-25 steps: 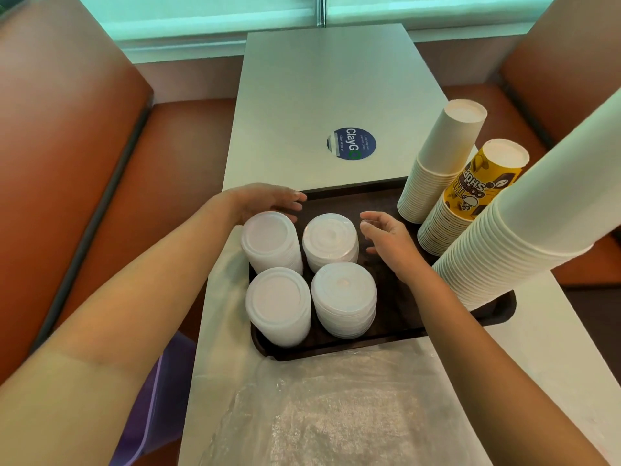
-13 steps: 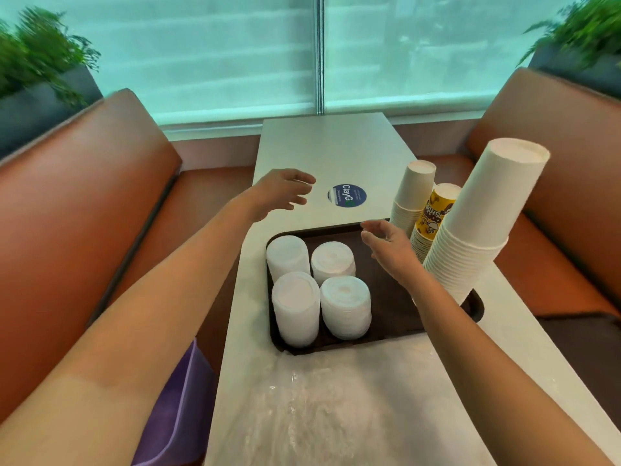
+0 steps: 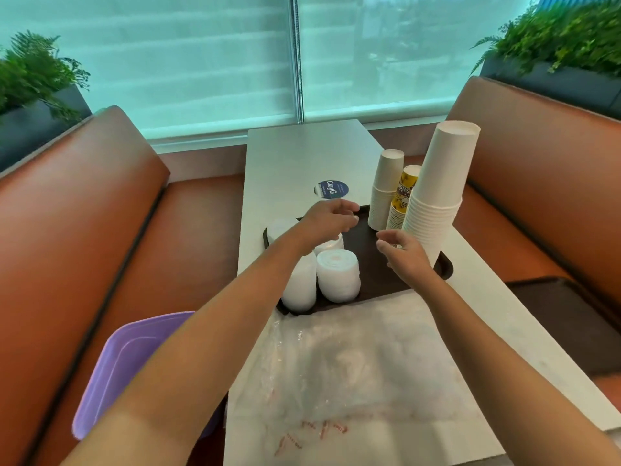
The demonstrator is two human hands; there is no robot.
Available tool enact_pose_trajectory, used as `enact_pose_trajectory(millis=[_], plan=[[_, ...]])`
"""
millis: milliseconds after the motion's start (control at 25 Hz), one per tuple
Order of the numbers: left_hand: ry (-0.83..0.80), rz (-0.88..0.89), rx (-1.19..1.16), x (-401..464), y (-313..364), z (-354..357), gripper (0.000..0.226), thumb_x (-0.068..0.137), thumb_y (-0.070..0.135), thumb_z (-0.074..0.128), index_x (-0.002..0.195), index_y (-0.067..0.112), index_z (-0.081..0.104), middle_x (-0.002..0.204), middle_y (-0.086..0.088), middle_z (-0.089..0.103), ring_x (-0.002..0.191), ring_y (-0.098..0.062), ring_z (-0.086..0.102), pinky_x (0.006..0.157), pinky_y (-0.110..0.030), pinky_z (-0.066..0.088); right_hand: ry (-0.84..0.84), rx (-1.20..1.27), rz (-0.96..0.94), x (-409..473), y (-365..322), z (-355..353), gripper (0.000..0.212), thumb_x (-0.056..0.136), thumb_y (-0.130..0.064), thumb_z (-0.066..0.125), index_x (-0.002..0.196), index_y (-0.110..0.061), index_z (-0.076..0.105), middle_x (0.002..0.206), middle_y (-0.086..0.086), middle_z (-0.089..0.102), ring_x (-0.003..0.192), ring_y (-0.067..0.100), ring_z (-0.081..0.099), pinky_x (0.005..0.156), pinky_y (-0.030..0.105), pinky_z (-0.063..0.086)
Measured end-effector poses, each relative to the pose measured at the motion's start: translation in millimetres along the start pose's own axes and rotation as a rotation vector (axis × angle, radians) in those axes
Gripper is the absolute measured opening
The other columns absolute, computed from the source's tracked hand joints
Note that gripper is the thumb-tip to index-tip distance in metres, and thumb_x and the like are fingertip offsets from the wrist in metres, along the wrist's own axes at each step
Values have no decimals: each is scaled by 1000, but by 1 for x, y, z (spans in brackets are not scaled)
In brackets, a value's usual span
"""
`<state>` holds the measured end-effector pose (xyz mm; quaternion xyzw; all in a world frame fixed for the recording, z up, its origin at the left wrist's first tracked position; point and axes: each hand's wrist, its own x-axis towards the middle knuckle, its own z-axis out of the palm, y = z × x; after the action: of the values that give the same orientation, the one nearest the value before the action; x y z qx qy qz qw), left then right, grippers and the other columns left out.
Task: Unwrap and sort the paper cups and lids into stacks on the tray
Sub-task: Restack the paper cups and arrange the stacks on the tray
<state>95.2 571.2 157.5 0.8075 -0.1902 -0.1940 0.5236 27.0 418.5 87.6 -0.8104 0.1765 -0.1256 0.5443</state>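
A dark brown tray (image 3: 379,274) lies across the white table. On its left half stand several stacks of white lids (image 3: 337,275); my left forearm hides part of them. On its right half stand a tall stack of white cups (image 3: 437,196), a shorter white cup stack (image 3: 384,190) and a yellow printed cup stack (image 3: 401,201) between them. My left hand (image 3: 331,220) hovers over the far lid stacks, fingers loosely curled and holding nothing. My right hand (image 3: 403,255) hangs over the tray's middle, relaxed and holding nothing.
Crumpled clear plastic wrap (image 3: 353,371) covers the near table. A purple bin (image 3: 131,368) sits on the left orange bench. A second dark tray (image 3: 564,324) lies on the right bench. A round blue sticker (image 3: 331,189) marks the table beyond the tray.
The view has tilted up and pulled back. My left hand has moved right and back down over the far lid stacks. My right hand stays over the tray's middle.
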Motion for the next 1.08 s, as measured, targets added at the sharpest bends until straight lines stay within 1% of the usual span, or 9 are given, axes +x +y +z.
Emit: enact_pose_trajectory(millis=[160,280,360,440,480,600,720,960,1080], plan=[[-28,-5,2,-14,-11,22,23,91,13,57,113,19,60,106,-1,59,91,-12,56,70,-21,45,52,8,53,-21,10,-4,26,93,-14,55,118,-11,60,109,0,56,103,18,54,91,36,49],[-8,13,-6,-20,-17,35,27,90,12,57,116,18,60,109,0,59,96,-10,55,70,-20,45,108,14,66,-31,19,-11,25,92,-14,56,118,-11,59,105,1,57,93,16,56,71,20,48],[13,19,-31,-22,-20,46,28,90,11,58,117,17,60,109,2,58,98,-8,53,77,-21,46,136,5,69,-35,27,-18,25,92,-14,56,118,-10,59,103,0,57,81,10,55,59,11,41],[42,33,-36,-22,-22,58,28,89,11,59,116,18,60,107,3,57,102,-8,53,85,-26,46,173,0,68,-34,38,-28,26,92,-13,56,117,-9,58,105,1,57,76,6,54,54,6,39],[61,38,-32,-20,-21,64,28,89,11,60,116,20,60,106,4,56,104,-10,53,88,-28,46,197,-2,67,-33,43,-33,27,91,-13,57,118,-9,58,107,2,57,79,9,54,56,7,39],[145,44,-33,-10,-17,79,34,88,15,62,120,23,56,110,5,55,107,-13,55,93,-36,48,282,1,45,-21,56,-48,30,89,-12,58,119,-8,56,115,5,58,97,13,52,76,20,39],[216,47,-15,1,-8,92,45,87,17,64,129,23,50,123,1,54,107,-19,56,94,-37,48,315,11,34,-4,69,-62,38,86,-12,61,123,-9,51,121,7,54,102,17,52,81,26,39],[364,161,86,37,34,125,76,82,28,71,144,32,27,144,-2,37,126,-21,42,103,-33,39,148,-8,6,37,91,-101,71,79,-16,73,138,-12,34,135,9,39,120,23,43,97,35,41],[442,190,115,53,51,137,88,79,26,74,147,34,18,145,-4,33,130,-18,37,96,-25,32,2,-3,-15,55,97,-108,83,77,-15,77,144,-11,27,142,9,34,128,23,40,98,28,36]])
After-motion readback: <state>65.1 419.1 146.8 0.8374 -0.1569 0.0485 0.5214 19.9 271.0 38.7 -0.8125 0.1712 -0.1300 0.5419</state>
